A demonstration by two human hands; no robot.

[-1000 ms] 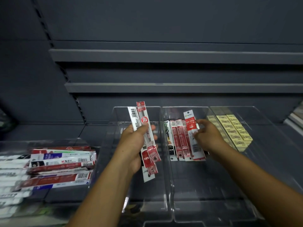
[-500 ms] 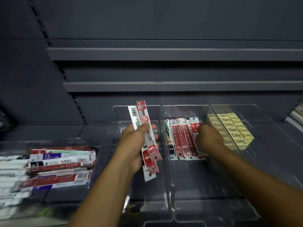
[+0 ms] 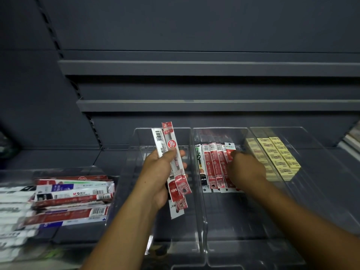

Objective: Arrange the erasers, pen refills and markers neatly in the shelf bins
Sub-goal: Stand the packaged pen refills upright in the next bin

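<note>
My left hand grips a small bundle of red-and-white pen refill packs, held upright over the left clear bin. In the middle clear bin a row of red refill packs lies side by side, with one dark pack at its left end. My right hand lies palm down on the right end of that row, fingers on the rightmost pack; I cannot see whether they curl round it. Yellow erasers are stacked in rows in the right clear bin.
A heap of loose refill packs lies in a clear tray at the left, with white packs beside it. Two dark grey shelf ledges run above the bins. More goods show at the far right edge.
My right hand has laid the upright pack down at the right end of the row in the middle bin and now rests on it. The left hand has barely moved.
</note>
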